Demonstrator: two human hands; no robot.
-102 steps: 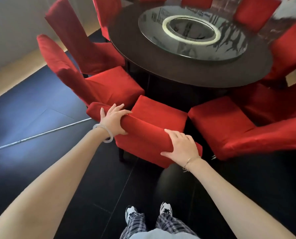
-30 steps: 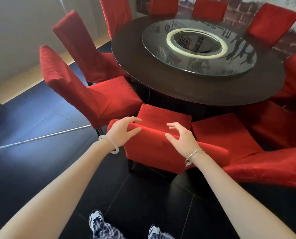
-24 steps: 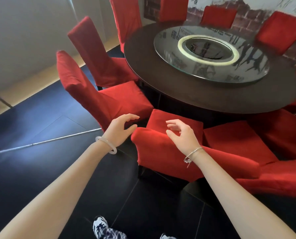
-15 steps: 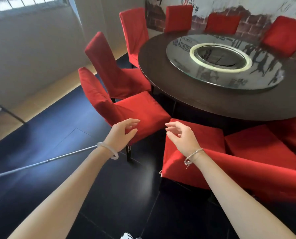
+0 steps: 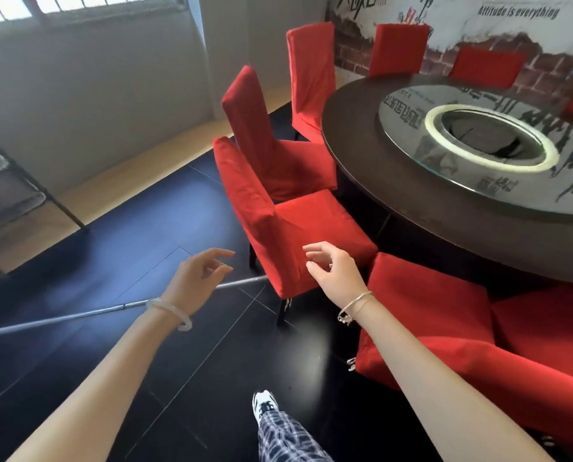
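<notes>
Both hands are in the air at frame centre and neither has hold of anything. The left hand [image 5: 195, 281] is open with its fingers loosely bent. The right hand [image 5: 335, 275] is likewise open, fingers half curled. Both hover near the red-covered chair [image 5: 315, 221], which stands at mid-frame, angled, with its seat toward the round table [image 5: 411, 208] and its backrest leaning to the upper left. The right hand overlaps the seat's near corner in view; I cannot tell whether it touches.

Risks, as judged:
- A metal pole [image 5: 78, 315] lies across the dark floor from the left edge to the chair's skirt. If the chair is slid, a leg could catch on it. The shoe [image 5: 264, 403] at bottom centre could also step on it and roll.
- The slipcover looks loose (ties dangle at the lower hem). A grip on fabric alone may slide off the frame beneath.
- The neighbouring chair [image 5: 425, 301] at lower right sits just beside the seat corner, so fingers could be pinched between the two.
- A hard push could knock the seat into the table rim and jolt the glass turntable [image 5: 405, 128].

Writing: the wall mural [image 5: 478, 38] at upper right reads "Attitude is everything". The large dark characters above it are cropped and unreadable. Mirrored lettering shows on the turntable glass, not legible.
</notes>
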